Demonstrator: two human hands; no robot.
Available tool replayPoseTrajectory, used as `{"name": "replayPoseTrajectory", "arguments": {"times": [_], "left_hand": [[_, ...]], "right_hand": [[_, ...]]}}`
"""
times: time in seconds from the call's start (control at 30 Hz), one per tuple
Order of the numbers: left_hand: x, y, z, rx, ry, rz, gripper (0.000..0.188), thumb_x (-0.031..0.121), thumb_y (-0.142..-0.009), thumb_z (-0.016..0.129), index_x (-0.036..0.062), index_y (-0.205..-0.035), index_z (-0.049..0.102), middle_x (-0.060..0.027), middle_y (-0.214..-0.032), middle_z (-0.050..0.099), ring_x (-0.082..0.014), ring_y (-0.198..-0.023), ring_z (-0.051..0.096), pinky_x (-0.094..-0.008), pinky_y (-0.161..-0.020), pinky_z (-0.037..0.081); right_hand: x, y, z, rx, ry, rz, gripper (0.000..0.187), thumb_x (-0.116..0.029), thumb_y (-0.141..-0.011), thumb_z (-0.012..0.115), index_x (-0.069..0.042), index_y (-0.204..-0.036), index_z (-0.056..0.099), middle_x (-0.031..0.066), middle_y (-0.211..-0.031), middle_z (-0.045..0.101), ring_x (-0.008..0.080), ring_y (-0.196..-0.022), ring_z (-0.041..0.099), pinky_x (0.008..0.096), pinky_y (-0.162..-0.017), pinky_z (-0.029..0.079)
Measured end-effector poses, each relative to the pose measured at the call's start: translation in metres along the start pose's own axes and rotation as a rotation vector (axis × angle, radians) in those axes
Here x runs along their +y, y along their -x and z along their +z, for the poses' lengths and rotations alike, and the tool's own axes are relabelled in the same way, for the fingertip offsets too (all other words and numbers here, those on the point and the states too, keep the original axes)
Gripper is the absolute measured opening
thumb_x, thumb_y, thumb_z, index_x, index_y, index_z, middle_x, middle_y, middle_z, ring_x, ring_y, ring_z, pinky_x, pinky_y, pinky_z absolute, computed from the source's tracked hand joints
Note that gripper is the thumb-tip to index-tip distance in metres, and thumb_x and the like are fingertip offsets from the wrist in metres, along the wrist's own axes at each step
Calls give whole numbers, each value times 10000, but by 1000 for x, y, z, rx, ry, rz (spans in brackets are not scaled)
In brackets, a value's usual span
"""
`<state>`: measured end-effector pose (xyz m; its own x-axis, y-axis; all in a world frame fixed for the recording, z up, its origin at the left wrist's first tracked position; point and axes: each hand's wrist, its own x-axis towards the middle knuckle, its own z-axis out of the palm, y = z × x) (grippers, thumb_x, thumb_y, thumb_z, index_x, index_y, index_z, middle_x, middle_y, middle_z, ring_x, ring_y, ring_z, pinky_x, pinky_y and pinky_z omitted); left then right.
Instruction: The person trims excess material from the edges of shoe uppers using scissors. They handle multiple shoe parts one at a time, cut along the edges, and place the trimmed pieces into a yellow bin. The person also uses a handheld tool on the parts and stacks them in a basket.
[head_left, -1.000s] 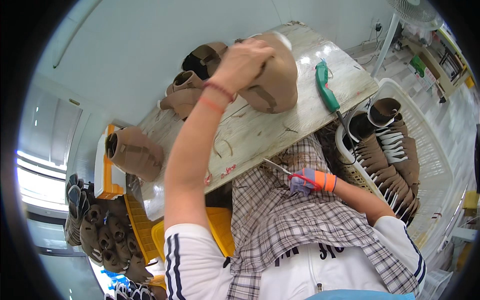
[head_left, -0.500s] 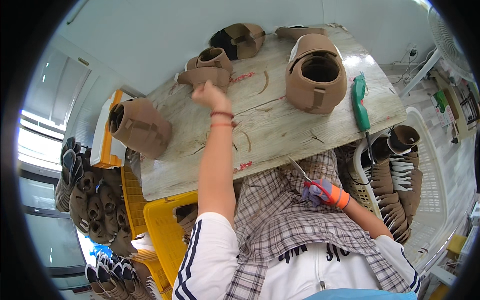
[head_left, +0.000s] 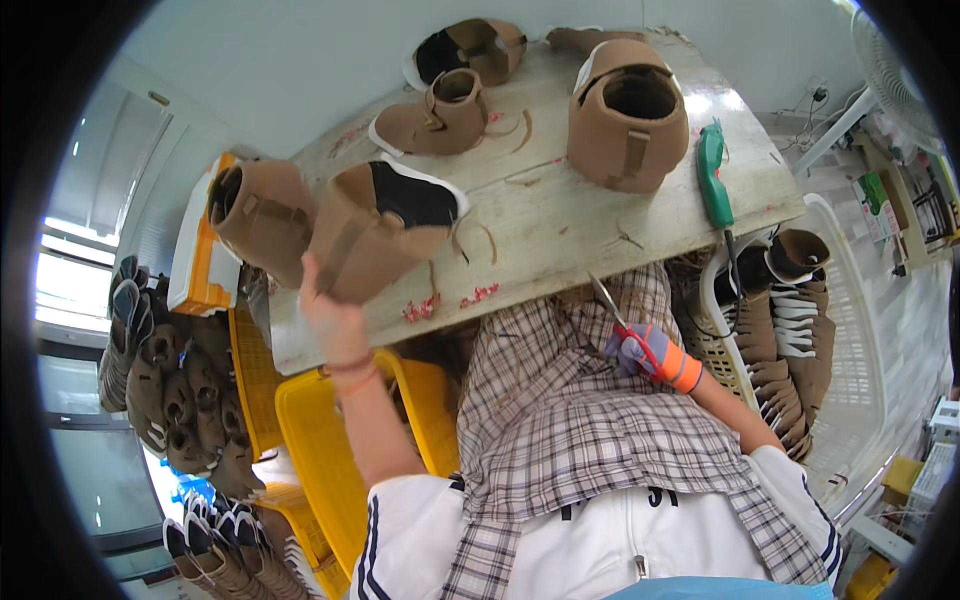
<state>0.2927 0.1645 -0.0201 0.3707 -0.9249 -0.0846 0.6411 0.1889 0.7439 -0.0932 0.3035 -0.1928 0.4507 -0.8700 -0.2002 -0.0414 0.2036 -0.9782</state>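
Note:
My bare left hand (head_left: 335, 322) is at the near left of the table, slightly blurred. Its fingers are closed on the lower edge of a brown boot upper (head_left: 375, 240) with black lining and a white edge. Beside that one, to the left, another brown boot upper (head_left: 262, 215) lies tilted. In my right hand (head_left: 640, 355), gloved in grey with an orange cuff, is a pair of red-handled scissors (head_left: 606, 300). It rests over my lap, blades pointing at the table's near edge. A further boot upper (head_left: 440, 120) lies farther back on the table.
A large brown upper (head_left: 628, 135) stands at the right of the worn wooden table (head_left: 540, 245), beside a green corded tool (head_left: 712, 178). More uppers (head_left: 475, 50) lie at the back. A yellow crate (head_left: 325, 440) and a white basket (head_left: 850, 330) of stacked uppers flank me.
My left hand has come back from the farther uppers toward the near left, bringing one boot upper with it. My right hand still holds the scissors over my lap.

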Motion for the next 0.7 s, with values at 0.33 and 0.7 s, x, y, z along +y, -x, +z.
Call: {"name": "replayPoseTrajectory", "arguments": {"times": [0.33,0.7], "left_hand": [[-21,110,-123,234,-55,-803,223,235,-967,430,42,-863,472,-11,-696,364,-127,-577,331,-264,-521,309],[-90,147,-196,243,-43,-599,191,165,-946,480,7,-1033,542,-81,-923,550,-197,-801,526,-312,-736,462]], "right_hand": [[-81,-33,39,242,1041,-272,378,-252,-707,734,-50,-972,554,128,-854,581,286,-774,567,372,-694,467],[-41,-65,63,22,1479,-267,386,-298,-657,705,-87,-953,573,114,-917,584,293,-903,553,399,-838,417]]}}
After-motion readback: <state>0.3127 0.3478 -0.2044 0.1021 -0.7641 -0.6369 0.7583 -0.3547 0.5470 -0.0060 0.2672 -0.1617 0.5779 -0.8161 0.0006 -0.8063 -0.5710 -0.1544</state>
